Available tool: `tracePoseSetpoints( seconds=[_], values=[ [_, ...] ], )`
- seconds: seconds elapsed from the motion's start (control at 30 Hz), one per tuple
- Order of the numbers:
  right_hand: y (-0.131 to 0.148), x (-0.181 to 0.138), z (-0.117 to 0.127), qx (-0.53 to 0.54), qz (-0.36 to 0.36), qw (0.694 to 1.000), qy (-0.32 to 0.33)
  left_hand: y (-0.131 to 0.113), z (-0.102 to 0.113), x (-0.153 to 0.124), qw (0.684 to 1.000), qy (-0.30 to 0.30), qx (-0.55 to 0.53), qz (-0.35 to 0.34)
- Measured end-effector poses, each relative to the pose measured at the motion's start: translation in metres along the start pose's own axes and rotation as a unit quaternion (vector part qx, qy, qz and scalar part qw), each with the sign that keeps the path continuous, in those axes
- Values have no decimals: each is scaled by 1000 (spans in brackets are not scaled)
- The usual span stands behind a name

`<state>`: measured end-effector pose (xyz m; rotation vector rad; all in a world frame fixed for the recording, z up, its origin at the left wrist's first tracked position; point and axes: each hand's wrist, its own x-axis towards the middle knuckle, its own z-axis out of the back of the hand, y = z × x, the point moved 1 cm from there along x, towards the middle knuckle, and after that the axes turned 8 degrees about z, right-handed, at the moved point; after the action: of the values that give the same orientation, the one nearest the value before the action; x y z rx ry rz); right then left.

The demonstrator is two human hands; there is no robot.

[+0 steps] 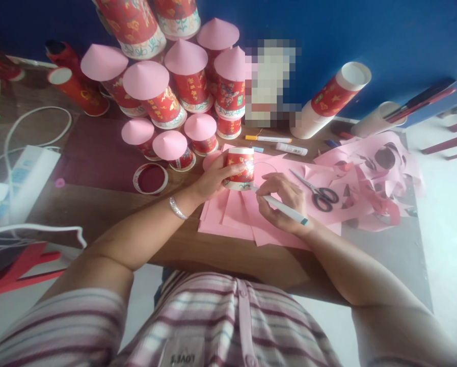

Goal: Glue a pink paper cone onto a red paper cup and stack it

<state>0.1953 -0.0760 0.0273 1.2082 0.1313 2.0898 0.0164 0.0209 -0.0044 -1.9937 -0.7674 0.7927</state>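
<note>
Wrapped around a short red and white paper tube (240, 171) is my left hand (218, 176), its thumb across the printed side. The tube stands roughly upright, with gold and coloured figures on its red band. My right hand (284, 201) grips a white marker (287, 210) with a green end, its tip at the tube's white lower edge. Beneath both hands lie pink paper sheets (238, 224), one bearing a drawn circle. A pair of scissors (320, 193) with dark handles rests on the paper beside my right hand.
Red tubes with pink cone tops (146, 81) stand in a group at the back left. A tape ring (150, 178) lies before them. Behind the paper are a yellow-capped marker (268, 138), a glue stick (291, 149) and a tall tube (329, 102). Pink scraps (381, 168) pile up at right.
</note>
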Motion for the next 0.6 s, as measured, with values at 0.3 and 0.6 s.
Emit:
tracePoseSetpoints(
  seconds=[0.3, 0.6],
  values=[
    [1, -3, -1, 37, 18, 999, -11, 1, 0, -1, 1000, -4, -26, 14],
    [1, -2, -1, 31, 25, 999, -20, -1, 0, -2, 1000, -3, -13, -6]
  ],
)
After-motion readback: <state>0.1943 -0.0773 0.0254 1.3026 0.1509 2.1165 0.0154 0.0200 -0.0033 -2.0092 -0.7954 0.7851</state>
